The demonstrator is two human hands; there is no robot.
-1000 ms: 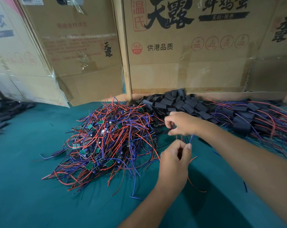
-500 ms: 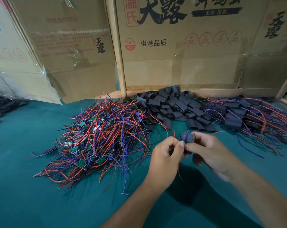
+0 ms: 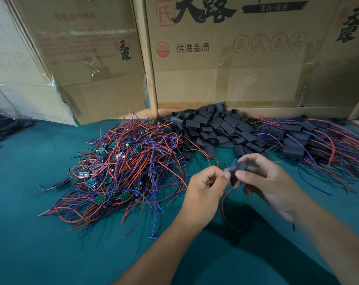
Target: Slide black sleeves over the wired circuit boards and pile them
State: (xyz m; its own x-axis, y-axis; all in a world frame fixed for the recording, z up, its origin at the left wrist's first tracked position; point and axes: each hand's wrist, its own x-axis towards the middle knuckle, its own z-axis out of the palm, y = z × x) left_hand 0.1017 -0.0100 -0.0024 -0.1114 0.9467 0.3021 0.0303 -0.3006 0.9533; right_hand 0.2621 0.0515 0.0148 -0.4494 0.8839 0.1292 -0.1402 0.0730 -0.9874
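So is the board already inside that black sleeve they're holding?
Cannot tell. The black sleeve is blurred between the right hand and left hand; only a red wire hangs below it.

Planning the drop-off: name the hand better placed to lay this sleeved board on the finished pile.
Right. The right hand already grips the black sleeve, and the finished pile lies on its side; the left hand only pinches the wires, nearer the unsleeved heap.

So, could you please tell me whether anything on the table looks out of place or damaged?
Nothing looks damaged. One bare board lies alone on the green table, just right of the unsleeved pile, and a loose blue wire trails before the finished pile. Both hands hold a sleeve.
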